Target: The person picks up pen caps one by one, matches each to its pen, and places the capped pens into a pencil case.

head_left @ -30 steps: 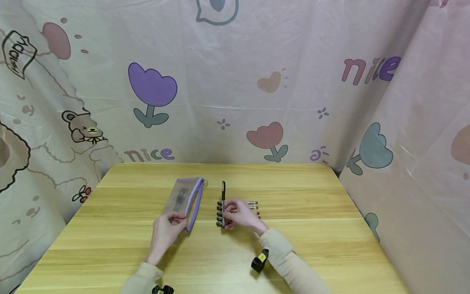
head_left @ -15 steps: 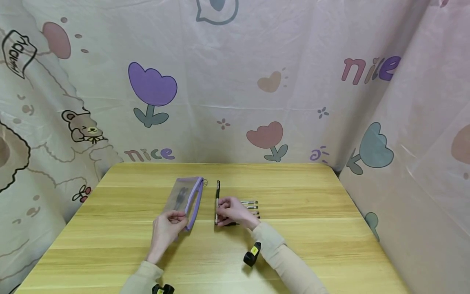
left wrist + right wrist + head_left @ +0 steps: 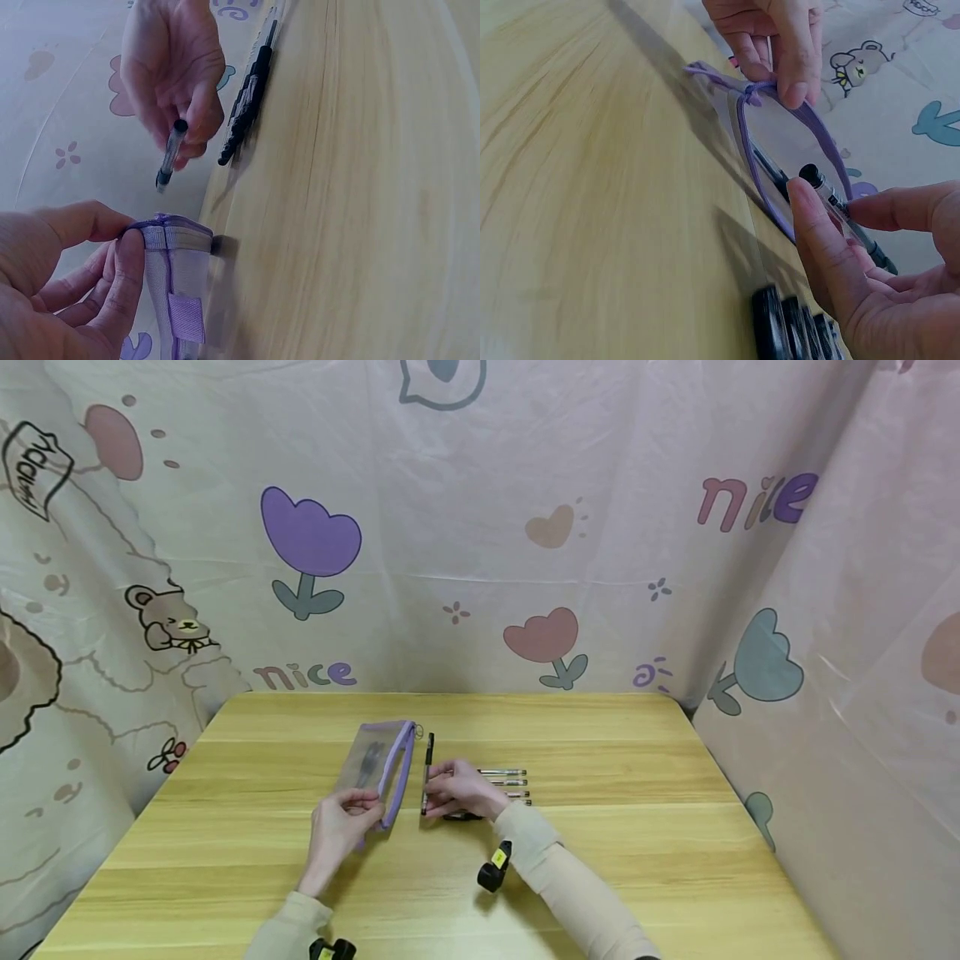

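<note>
A see-through pencil case (image 3: 352, 768) with purple zipper edging lies on the table, its mouth agape toward the right. My left hand (image 3: 341, 831) pinches the near end of that mouth between thumb and fingers. Through the case wall a dark pen (image 3: 771, 166) shows inside. My right hand (image 3: 465, 792) pinches a clear-barrelled pen (image 3: 840, 206) with a black cap, just right of the opening. In the head view this pen points away, cap end farthest. Under and beside the right hand, several similar pens (image 3: 510, 783) lie in a row, their caps partly hidden by it.
The wooden table (image 3: 637, 843) meets a patterned cloth backdrop (image 3: 450, 527) at its back edge, with cloth on both sides. Black wrist cameras (image 3: 493, 868) hang at both sleeves. A small ring (image 3: 419, 732) sits at the case's far end.
My right hand has carried the pen leftward from over the row of pens to beside the case's mouth. The left hand and the case have stayed in place.
</note>
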A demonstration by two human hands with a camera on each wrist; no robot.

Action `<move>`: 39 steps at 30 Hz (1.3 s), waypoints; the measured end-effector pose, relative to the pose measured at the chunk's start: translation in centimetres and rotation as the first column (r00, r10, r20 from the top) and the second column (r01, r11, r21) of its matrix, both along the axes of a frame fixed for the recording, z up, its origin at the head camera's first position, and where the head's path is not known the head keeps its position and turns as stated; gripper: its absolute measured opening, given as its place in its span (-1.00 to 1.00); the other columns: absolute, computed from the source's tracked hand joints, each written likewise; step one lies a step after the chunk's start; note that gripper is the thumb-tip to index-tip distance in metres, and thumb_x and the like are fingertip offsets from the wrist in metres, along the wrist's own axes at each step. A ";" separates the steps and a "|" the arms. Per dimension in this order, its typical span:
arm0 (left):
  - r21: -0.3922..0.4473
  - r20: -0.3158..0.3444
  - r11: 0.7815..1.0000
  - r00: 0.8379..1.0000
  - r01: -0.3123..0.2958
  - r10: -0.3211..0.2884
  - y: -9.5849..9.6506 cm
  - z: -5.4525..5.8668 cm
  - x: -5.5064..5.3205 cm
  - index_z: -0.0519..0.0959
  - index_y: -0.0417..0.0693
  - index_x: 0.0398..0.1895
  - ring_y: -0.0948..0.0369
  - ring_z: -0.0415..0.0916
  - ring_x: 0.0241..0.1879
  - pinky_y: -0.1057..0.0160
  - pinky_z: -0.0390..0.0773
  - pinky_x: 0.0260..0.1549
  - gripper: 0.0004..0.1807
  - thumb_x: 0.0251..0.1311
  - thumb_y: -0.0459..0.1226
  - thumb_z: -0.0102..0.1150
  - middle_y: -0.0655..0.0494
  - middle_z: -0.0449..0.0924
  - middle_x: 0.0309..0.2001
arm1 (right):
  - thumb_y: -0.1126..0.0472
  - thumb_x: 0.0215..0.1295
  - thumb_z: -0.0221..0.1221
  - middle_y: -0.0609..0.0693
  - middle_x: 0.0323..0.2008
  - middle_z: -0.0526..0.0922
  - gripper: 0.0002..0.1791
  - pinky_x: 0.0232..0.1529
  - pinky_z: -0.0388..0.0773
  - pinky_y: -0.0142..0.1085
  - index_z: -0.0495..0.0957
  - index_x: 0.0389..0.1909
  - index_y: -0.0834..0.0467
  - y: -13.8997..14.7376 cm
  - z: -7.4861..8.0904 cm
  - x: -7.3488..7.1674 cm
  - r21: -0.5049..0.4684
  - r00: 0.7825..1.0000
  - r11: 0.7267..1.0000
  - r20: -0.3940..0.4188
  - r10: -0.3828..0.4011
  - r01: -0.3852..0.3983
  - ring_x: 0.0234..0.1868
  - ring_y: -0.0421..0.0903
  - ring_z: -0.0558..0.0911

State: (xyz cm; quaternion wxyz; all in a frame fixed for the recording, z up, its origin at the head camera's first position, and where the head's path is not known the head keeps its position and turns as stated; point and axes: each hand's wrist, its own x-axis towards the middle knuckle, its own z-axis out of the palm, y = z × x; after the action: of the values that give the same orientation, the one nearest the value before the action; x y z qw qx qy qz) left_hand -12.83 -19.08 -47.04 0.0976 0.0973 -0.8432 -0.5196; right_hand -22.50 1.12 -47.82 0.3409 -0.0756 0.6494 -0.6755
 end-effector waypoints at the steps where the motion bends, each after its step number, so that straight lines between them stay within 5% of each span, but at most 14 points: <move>1: 0.004 0.002 1.000 1.000 0.000 0.000 0.0 0.0 0.0 0.71 -0.30 -0.19 0.45 0.60 -0.47 0.51 0.59 -0.40 -0.80 0.10 -0.40 0.36 -0.09 0.77 -0.29 | 0.45 0.35 0.11 0.12 -0.44 0.63 -0.59 -0.38 0.73 -0.32 0.32 0.18 0.44 -0.3 0.0 -0.1 0.002 1.000 1.000 0.008 -0.002 0.002 -0.51 -0.09 0.68; 11: 0.027 0.012 1.000 1.000 -0.009 0.009 0.0 0.0 -0.1 0.71 -0.30 -0.17 0.47 0.59 -0.48 0.51 0.58 -0.41 -0.79 0.11 -0.40 0.37 -0.07 0.77 -0.29 | 0.47 0.33 0.15 0.18 -0.46 0.72 -0.76 -0.40 0.72 -0.33 0.56 -0.01 0.47 -3.7 -0.1 -0.6 0.042 0.999 0.999 0.054 -0.004 0.001 -0.57 -0.10 0.70; 18: 0.022 0.008 1.000 1.000 0.001 -0.001 0.0 -0.1 -0.1 0.71 -0.30 -0.17 0.47 0.59 -0.46 0.51 0.58 -0.40 -0.80 0.14 -0.38 0.37 -0.10 0.77 -0.27 | 0.51 0.31 0.14 0.14 -0.57 0.65 -0.96 -0.46 0.70 -0.38 0.54 -0.30 0.37 -5.2 -0.1 -0.8 0.046 0.997 0.999 0.072 -0.022 0.019 -0.63 -0.11 0.67; 22: 0.019 0.009 1.000 1.000 0.002 -0.002 0.0 -0.1 -0.1 0.71 -0.29 -0.18 0.48 0.60 -0.47 0.50 0.57 -0.40 -0.80 0.14 -0.38 0.38 -0.09 0.77 -0.28 | 0.52 0.30 0.15 0.20 -0.55 0.67 -0.89 -0.43 0.71 -0.36 0.56 -0.42 0.33 -5.6 -0.1 -0.9 0.061 0.997 0.998 0.064 -0.030 0.026 -0.63 -0.12 0.67; 28: 0.019 0.014 1.000 1.000 -0.003 0.003 0.0 -0.1 -0.1 0.71 -0.31 -0.17 0.48 0.60 -0.47 0.51 0.58 -0.40 -0.80 0.15 -0.38 0.36 -0.11 0.77 -0.27 | 0.54 0.28 0.14 0.49 -0.22 0.70 -0.86 -0.34 0.74 -0.31 0.58 -0.17 0.49 -5.4 -0.1 -0.8 0.048 0.999 0.998 0.027 -0.040 0.039 -0.58 -0.12 0.70; 39: 0.026 -0.023 0.999 0.999 -0.035 0.036 0.3 0.1 -0.1 0.71 -0.31 -0.17 0.49 0.59 -0.48 0.53 0.58 -0.42 -0.80 0.12 -0.41 0.35 -0.13 0.77 -0.27 | 0.48 0.29 0.15 0.56 -0.11 0.64 -0.54 -0.27 0.75 -0.25 0.40 0.20 0.52 -2.3 -0.3 0.5 -0.007 0.993 0.999 -0.111 -0.046 0.046 -0.52 -0.16 0.69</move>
State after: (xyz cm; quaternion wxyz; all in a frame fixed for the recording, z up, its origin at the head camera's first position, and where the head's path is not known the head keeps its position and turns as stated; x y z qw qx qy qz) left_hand -12.93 -18.81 -46.97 0.1153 0.1076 -0.8335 -0.5296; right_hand -22.01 -1.20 -48.08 0.2885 -0.0989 0.6673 -0.6794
